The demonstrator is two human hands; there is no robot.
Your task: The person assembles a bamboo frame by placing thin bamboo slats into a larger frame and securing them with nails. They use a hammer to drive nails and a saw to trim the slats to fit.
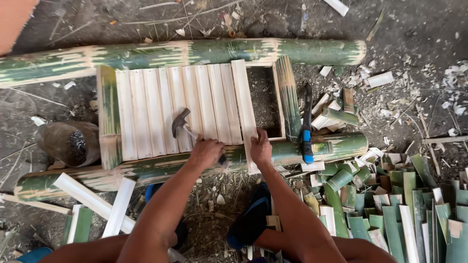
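Blue-handled knife (307, 127), bamboo offcuts (409, 209), nail container (70, 142)

Both forearms reach up from the bottom edge toward twelve o'clock, converging near the centre. The left hand (205, 152) is curled in a closed fist, knuckles up, wrist straight. The right hand (261, 148), at its three o'clock, presses palm down, fingers bent and gripping, thumb tucked inward.

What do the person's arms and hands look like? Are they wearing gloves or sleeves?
No gloves and no sleeves: the left hand and right hand are bare, and both forearms are uncovered up to the picture's edge. No watch, ring or bracelet shows on either wrist. The fingers look short and sturdy.
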